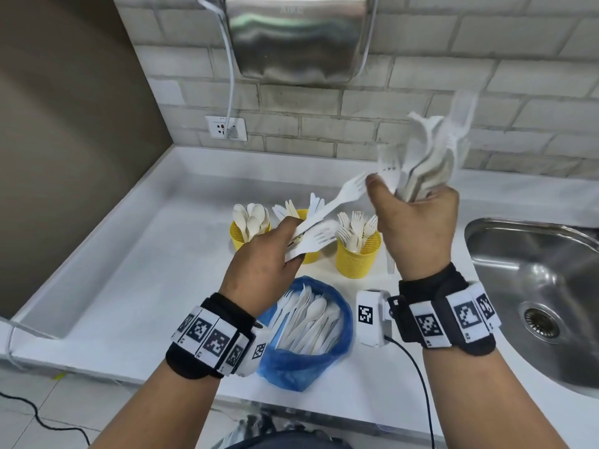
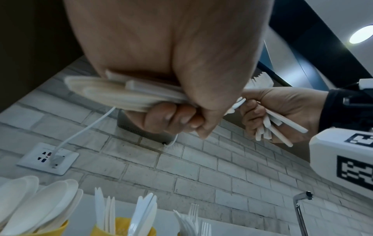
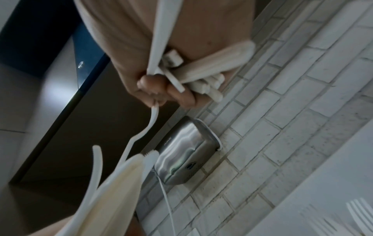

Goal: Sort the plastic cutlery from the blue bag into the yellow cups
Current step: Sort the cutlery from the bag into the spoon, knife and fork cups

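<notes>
Right hand [image 1: 418, 222] fists a mixed bunch [image 1: 431, 157] upright as stock — left hand [image 1: 259, 257], fingers curled round some forks [image 1: 324, 218], culls them above the yellow cups [image 1: 356, 254] mid-worktop.

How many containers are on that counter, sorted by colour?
Yellow mesh plastic cups: 3, holding spoons, knives and forks
Blue plastic bag: 1
Total: 4

middle yellow cup [image 1: 308, 236] half hidden, raised cutlery bundle [image 1: 431, 157] blurred
</notes>
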Demonstrator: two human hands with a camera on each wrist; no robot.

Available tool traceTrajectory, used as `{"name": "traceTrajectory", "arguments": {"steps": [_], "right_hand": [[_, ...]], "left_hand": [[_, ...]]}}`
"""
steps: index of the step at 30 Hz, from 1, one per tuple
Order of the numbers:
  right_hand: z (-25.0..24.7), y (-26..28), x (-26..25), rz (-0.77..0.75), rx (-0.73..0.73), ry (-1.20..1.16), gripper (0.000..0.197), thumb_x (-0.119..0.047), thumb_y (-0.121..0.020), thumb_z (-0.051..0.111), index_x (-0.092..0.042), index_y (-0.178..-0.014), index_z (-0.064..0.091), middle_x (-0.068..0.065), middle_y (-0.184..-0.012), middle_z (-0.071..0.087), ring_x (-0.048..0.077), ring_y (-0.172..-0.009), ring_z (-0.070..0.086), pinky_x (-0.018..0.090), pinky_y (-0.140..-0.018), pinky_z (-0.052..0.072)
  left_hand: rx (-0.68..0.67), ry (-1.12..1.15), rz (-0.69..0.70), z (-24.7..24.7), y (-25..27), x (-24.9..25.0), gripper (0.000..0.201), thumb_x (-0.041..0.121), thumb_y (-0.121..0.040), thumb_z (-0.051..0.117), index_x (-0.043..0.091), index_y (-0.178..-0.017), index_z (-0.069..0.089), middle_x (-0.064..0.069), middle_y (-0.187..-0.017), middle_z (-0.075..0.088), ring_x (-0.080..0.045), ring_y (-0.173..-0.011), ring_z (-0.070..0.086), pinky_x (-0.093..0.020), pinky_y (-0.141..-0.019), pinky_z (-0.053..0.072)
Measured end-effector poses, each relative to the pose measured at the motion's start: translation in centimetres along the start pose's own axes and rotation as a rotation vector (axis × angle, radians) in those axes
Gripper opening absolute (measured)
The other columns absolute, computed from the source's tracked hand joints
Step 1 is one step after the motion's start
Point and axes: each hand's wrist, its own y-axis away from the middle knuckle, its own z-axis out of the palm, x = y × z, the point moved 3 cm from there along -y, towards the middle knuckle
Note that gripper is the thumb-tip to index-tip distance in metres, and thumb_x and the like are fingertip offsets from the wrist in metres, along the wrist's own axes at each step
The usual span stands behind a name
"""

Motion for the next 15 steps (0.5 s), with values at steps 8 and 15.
{"name": "traceTrajectory", "arguments": {"steps": [8,15], "right_hand": [[-2.0,-1.1,-0.2,0.053,0.103,-0.418,0.037,-0.012,-0.087,0.077,-0.011,-0.065,0.047,0.011,-0.051,0.044,0.021,-0.038,0.036,0.027,-0.048,0.034],[-0.3,1.1,0.7,0.026,-0.29,-0.153,0.027,-0.007,-0.091,0.075,-0.006,-0.067,0.063,0.011,-0.051,0.059,0.023,-0.037,0.044,0.03,-0.042,0.038]], "left_hand": [[-0.006,0.149,-0.076,0.8,0.1,-1.4,0.019,0.031,-0.101,0.061,0.016,-0.11,0.056,0.002,-0.083,0.064,-0.019,-0.069,0.061,-0.042,-0.062,0.053],[-0.052,0.225,0.02,0.6,0.0,0.0,0.022,0.032,-0.099,0.063,0.019,-0.109,0.048,0.007,-0.08,0.061,-0.013,-0.069,0.061,-0.035,-0.058,0.047]]}}
